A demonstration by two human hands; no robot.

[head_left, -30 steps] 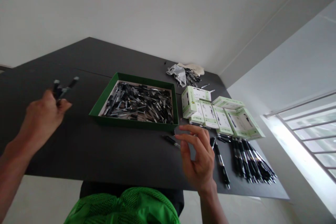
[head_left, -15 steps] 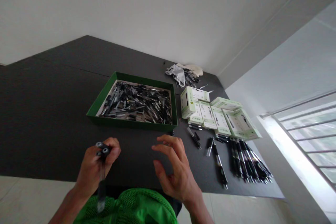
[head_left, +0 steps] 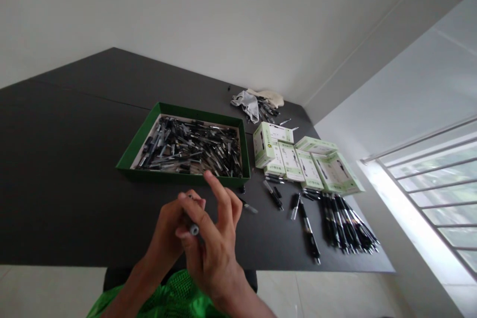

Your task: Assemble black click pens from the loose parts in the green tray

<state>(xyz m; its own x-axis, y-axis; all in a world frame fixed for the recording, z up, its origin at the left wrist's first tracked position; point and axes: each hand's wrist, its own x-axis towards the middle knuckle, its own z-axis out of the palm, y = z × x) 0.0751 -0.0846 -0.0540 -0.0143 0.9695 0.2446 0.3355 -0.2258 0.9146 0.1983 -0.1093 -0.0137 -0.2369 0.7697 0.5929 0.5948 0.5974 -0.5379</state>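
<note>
My left hand (head_left: 167, 231) and my right hand (head_left: 212, 238) meet over the near edge of the dark table (head_left: 67, 169). The left hand is closed round black pens (head_left: 193, 228), whose grey tip pokes out between the two hands. My right hand's thumb and forefinger pinch at that tip while its other fingers point up. Just beyond the hands stands a green tray (head_left: 128, 159) heaped with black pens and pen parts.
Pale green pen boxes (head_left: 305, 161) stand right of the tray, with a row of black pens (head_left: 346, 221) and a few loose pens (head_left: 274, 196) in front. A grey cloth (head_left: 248, 102) lies at the far corner. A window is at right.
My left hand swung in from the far left with its pens to the near middle. My right hand left the table surface and came over to meet it.
</note>
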